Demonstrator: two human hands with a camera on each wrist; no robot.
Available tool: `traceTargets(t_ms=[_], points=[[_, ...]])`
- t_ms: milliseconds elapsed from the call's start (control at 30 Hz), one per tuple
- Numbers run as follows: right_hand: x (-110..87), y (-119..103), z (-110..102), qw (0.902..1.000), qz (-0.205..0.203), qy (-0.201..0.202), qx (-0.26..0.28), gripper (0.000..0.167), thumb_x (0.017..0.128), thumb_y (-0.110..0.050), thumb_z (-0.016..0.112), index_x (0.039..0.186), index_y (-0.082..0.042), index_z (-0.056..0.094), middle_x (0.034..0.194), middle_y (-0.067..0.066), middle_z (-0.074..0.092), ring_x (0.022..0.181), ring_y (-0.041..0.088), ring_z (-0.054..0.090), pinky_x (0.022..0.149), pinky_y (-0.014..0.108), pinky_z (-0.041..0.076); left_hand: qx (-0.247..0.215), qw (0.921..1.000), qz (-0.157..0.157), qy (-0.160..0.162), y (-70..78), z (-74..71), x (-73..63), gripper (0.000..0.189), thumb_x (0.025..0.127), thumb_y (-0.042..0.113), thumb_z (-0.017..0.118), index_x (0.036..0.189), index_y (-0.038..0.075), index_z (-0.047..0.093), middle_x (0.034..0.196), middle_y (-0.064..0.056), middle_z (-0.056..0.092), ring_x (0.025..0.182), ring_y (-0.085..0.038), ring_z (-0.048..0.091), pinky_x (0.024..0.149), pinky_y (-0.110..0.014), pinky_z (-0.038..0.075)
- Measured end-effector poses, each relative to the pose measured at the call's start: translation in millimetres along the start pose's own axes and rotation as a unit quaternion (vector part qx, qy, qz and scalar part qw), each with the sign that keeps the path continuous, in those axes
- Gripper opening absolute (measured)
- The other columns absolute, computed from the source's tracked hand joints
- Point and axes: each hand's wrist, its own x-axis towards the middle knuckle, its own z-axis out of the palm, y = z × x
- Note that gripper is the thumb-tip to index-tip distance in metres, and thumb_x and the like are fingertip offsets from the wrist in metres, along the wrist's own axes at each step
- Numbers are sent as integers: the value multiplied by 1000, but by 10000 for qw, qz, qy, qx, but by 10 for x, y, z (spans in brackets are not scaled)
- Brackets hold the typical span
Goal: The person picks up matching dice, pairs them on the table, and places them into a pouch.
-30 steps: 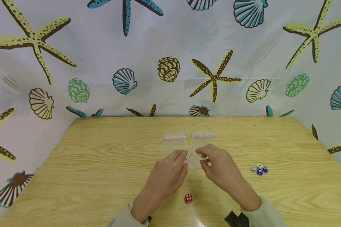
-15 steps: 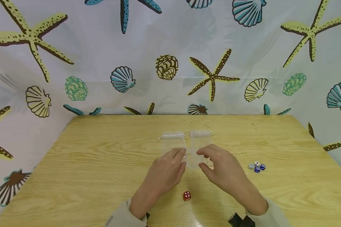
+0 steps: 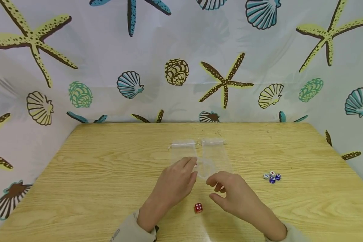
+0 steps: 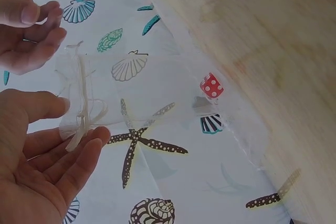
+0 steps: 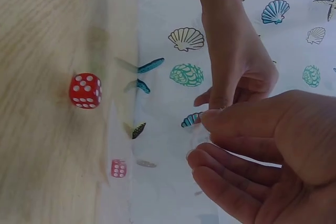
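Observation:
A sheer white drawstring bag [image 4: 157, 87] stretches away from my left hand [image 4: 47, 156], whose thumb and fingers pinch its gathered neck. A red die [image 4: 211, 85] with white dots shows through the mesh low in that bag. In the head view my left hand [image 3: 175, 181] covers much of the neck. My right hand [image 3: 236, 196] hovers to the right, thumb and fingers loosely bent and apart, with nothing visible between them. Another red die [image 3: 198, 208] lies loose on the table, nearer my body, between both hands; it looks large in the right wrist view, the loose die [image 5: 85, 92].
Two more sheer drawstring bags, a left bag [image 3: 183, 148] and a right bag [image 3: 214, 151], lie flat beyond my hands. Several blue and white dice [image 3: 272, 177] sit grouped at right on the wooden table [image 3: 109, 151]. A printed cloth [image 3: 151, 43] walls in the back and sides.
My right hand has drawn back from the bag toward my body, its thumb and fingers parting. The left hand stays nearly in place. The loose red die has stayed put.

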Motion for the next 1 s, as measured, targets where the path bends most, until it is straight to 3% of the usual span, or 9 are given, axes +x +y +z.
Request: traceTargets(t_ms=[333, 733, 1000], points=[[10, 61, 290, 9968, 158, -631, 465, 21, 77, 2, 74, 96, -1, 66, 90, 9, 67, 72, 10, 61, 64, 20, 51, -22, 10000, -41, -44, 10, -3, -3, 34, 81, 10, 73, 112, -1, 65, 105, -12, 69, 87, -21, 69, 65, -28, 57], [19, 158, 457, 9945, 185, -760, 702, 18, 73, 6, 69, 90, -1, 67, 86, 7, 67, 71, 10, 61, 63, 19, 50, -33, 9999, 5, -139, 2, -15, -17, 32, 83, 12, 72, 112, 0, 65, 104, -10, 69, 86, -21, 69, 64, -29, 56], [25, 172, 549, 9913, 241, -991, 835, 21, 71, 6, 71, 83, -10, 68, 79, -3, 64, 66, 0, 51, 59, 16, 45, -46, 9998, -5, -197, 6, -38, -20, 31, 84, 12, 71, 112, 0, 65, 105, -11, 69, 87, -21, 69, 65, -29, 57]])
